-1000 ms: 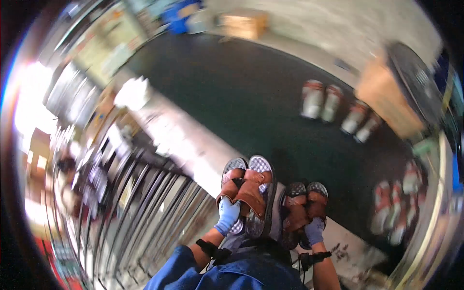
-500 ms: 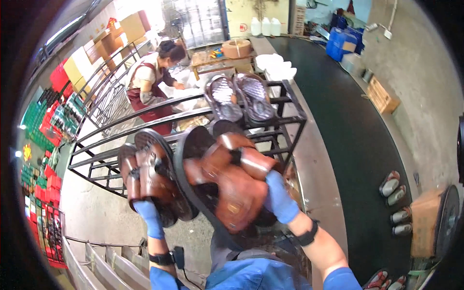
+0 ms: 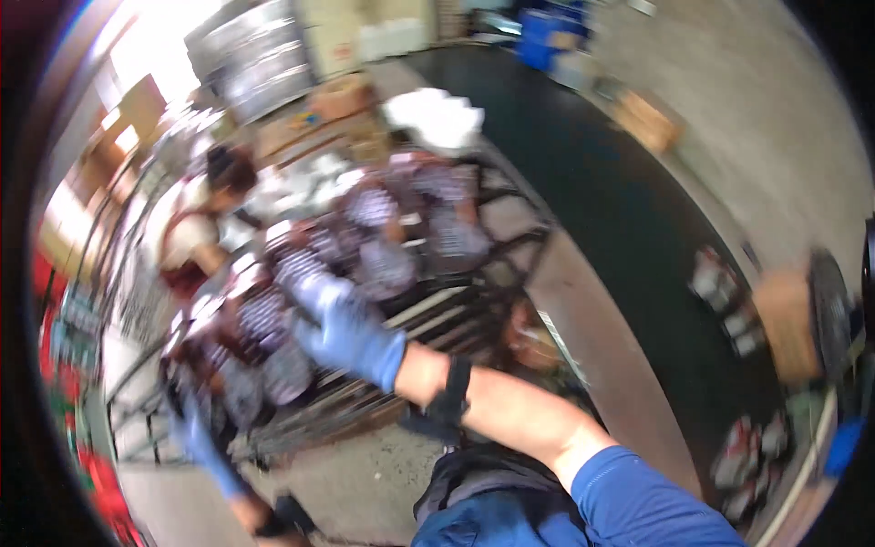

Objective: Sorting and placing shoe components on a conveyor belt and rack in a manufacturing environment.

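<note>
Brown sandals with dark footbeds now sit in a row on the black metal rack [image 3: 319,424]. My blue-gloved right hand [image 3: 346,337] reaches across the rack, its fingers closed round the heel end of a sandal [image 3: 305,272]. At the rack's left end, my gloved left hand [image 3: 202,442] is against the leftmost dark sandal; motion smears its fingers. Between the hands lies another sandal [image 3: 264,324], sole down. Further right are two more sandals, one [image 3: 378,232] beside the other [image 3: 451,210].
Behind the rack, a person [image 3: 196,223] in a dark red apron bends over white wrapping. White bags [image 3: 433,118] lie beyond the rack. A dark green floor strip [image 3: 583,228] runs along the right, with a wooden crate [image 3: 649,118], a cardboard box [image 3: 786,324] and more sandals [image 3: 715,278] beside it.
The sandals held in front of me are now on the rack. Both hands have moved left, the right one reaching further across. The view has swung right and blurred.
</note>
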Demonstrator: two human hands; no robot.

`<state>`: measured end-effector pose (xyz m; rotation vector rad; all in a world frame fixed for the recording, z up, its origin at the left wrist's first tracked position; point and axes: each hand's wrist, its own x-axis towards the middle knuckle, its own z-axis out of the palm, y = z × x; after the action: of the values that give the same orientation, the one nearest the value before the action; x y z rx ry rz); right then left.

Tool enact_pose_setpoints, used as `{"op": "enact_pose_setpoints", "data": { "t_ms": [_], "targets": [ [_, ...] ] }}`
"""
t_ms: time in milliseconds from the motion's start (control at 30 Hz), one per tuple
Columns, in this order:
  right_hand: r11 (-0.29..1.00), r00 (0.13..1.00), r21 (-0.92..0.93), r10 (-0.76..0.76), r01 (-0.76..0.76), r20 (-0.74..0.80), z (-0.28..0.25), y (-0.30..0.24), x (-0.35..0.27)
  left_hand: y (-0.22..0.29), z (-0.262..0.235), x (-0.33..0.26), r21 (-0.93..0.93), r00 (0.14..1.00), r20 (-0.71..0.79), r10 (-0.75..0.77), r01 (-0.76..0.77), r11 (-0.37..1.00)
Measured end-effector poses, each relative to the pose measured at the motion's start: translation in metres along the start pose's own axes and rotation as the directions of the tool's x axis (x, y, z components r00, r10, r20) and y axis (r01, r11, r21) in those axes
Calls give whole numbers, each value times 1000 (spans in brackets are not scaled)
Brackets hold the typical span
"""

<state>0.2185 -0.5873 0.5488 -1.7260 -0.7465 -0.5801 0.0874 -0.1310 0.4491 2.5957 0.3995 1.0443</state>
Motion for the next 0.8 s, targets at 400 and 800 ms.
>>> {"op": "enact_pose_setpoints", "data": {
  "t_ms": [400,800],
  "targets": [
    [445,398,-154,529,-882,-750,-476,85,-431,687,165,-271,-875,306,481,822,224,429],
    [-148,222,-264,252,-953,-942,-852,245,-509,1102,422,-547,-822,58,487,872,-307,479]
  ]
}}
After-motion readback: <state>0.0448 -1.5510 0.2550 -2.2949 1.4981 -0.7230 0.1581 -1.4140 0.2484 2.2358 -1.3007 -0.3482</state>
